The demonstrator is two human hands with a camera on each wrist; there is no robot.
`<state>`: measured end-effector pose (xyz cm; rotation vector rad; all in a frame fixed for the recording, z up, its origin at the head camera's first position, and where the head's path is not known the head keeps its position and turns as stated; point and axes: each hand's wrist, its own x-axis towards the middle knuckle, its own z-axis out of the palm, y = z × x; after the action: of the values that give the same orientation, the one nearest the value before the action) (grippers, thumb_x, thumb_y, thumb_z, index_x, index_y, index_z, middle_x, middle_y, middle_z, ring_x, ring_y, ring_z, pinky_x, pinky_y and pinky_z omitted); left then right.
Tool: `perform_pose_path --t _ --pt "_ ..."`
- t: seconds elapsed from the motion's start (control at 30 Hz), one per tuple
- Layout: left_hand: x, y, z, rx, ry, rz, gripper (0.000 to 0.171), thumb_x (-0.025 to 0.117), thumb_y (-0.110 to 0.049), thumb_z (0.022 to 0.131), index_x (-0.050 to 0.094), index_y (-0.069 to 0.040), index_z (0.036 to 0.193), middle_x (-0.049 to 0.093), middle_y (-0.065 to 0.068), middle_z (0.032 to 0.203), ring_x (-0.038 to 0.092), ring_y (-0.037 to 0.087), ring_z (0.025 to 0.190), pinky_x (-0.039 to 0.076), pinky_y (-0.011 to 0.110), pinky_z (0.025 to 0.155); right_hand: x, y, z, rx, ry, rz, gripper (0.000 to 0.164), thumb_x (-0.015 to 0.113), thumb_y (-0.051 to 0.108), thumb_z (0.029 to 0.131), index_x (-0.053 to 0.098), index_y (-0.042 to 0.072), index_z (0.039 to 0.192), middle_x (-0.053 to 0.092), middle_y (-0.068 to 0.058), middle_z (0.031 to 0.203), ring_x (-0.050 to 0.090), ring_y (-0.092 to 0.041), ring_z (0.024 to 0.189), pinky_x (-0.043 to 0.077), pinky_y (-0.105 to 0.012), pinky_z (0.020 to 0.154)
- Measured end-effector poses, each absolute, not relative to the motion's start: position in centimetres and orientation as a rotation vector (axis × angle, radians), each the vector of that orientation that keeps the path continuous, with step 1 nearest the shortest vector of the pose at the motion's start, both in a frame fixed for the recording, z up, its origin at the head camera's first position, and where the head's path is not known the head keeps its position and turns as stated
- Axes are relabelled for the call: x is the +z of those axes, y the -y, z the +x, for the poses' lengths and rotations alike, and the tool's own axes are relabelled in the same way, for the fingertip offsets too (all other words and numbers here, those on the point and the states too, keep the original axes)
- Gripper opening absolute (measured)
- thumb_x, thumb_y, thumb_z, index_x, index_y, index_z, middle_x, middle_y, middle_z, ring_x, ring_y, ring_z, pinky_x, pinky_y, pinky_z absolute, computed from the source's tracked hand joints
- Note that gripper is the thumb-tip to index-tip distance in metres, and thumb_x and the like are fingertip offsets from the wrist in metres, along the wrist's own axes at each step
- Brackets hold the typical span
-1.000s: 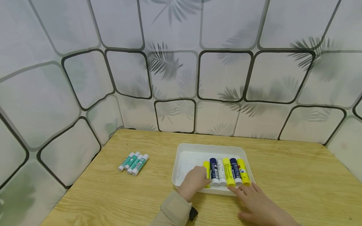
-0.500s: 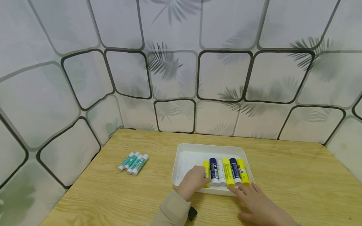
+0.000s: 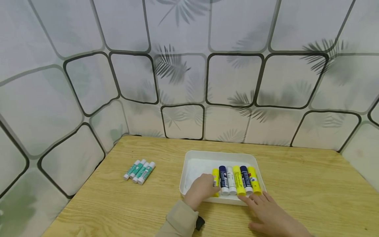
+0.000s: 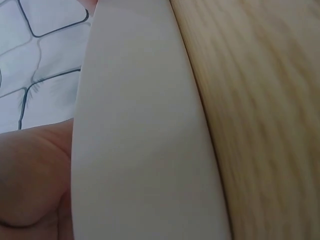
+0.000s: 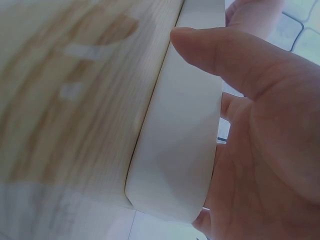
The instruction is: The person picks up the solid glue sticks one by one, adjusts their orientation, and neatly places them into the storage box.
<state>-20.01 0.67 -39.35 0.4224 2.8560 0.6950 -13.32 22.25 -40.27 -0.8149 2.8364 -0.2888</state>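
A white tray holds a row of yellow, navy and white glue sticks. At the row's left end, my left hand reaches over the front wall and holds a yellow glue stick, thumb across its lower part; its other fingers are mostly hidden. My right hand lies at the tray's front right corner, fingers extended over the rim near the bases of a navy glue stick and the rightmost yellow one. In the right wrist view its thumb overlaps the tray's outer wall.
Several small green-and-white glue sticks lie side by side on the wooden table, left of the tray. A patterned curtain stands behind the table and along its left side. A black object shows by the left cuff.
The left sleeve has shifted very slightly left. Both hands, the tray and the glue sticks otherwise stay where they were.
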Motion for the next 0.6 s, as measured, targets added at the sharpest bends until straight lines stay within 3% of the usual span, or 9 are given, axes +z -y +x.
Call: perform_pose_path --t 0.3,0.6 --pt "-38.6 -0.4 -19.9 0.615 -2.902 0.439 0.030 0.066 -0.032 0.078 0.051 -0.009 0.066 0.041 0.000 0.059 0.037 0.011 0.048 0.029 0.022 0.043 -40.3 -22.2 -13.3 -0.280 -2.842 -0.799 0.067 0.066 0.043 0.073 0.042 0.015 0.129 0.047 -0.004 0.118 0.041 -0.027 0.112 0.016 -0.058 0.097" --pt "-36.8 0.1 -19.6 0.519 -3.016 0.513 0.032 0.064 -0.032 0.079 0.060 -0.004 0.094 0.051 0.002 0.074 0.043 0.012 0.060 0.040 0.025 0.052 -40.4 -22.3 -13.3 -0.280 -2.863 -0.829 0.066 0.066 0.039 0.073 0.043 0.014 0.129 0.048 -0.004 0.117 0.042 -0.027 0.110 0.016 -0.058 0.096"
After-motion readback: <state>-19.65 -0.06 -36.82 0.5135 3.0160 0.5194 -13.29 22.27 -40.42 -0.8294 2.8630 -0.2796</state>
